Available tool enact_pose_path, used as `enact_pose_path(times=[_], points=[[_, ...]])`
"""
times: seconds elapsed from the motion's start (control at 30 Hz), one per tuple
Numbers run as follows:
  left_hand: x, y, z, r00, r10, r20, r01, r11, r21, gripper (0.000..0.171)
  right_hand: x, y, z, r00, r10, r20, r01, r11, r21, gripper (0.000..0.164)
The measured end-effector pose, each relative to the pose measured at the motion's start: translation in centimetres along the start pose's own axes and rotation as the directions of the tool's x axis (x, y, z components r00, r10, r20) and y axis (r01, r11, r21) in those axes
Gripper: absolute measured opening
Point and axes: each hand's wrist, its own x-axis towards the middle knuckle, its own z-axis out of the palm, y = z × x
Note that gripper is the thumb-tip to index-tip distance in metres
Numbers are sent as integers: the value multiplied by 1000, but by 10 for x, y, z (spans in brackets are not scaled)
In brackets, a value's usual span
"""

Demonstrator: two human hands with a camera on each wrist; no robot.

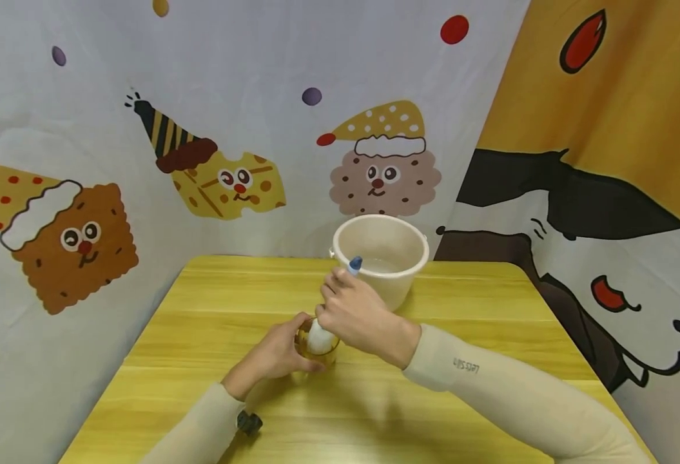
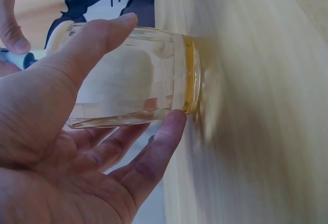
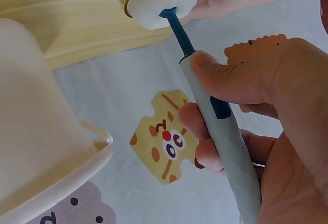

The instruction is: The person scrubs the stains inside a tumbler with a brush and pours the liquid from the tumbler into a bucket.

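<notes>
My left hand [image 1: 278, 351] grips a clear amber-tinted glass [image 2: 190, 75], thumb on one side and fingers on the other. The glass is upright at the tabletop; whether its base touches the wood I cannot tell. My right hand [image 1: 359, 316] holds a sponge cup brush by its pale grey handle [image 3: 225, 131], which has a dark blue neck and a blue end. The brush's white sponge head [image 3: 161, 1] sits inside the glass and bulges out at its mouth. Its lower part shows blurred through the glass wall in the left wrist view.
A cream bucket [image 1: 400, 283] stands behind my right hand, towards the table's far edge. The wood-grain table [image 1: 212, 309] backs onto a cartoon-printed cloth [image 1: 247, 58]. A small dark object [image 1: 249, 423] is at my left sleeve.
</notes>
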Motion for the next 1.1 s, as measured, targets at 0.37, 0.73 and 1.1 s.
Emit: enact_pose_path(times=[0.37,0.73,1.1], points=[[-2,0,-3,1000,1,-21,0,1000,9,83,0,3,-4,999,-21,30,21,1000,16,20],[-1,2,0,1000,-1,-16,1,1000,7,82,-3,1,-3,999,-27,45,25,998,54,32],[1,0,0,1000,-7,-10,7,1000,-7,85,-3,0,-1,998,-46,51,43,997,67,37]])
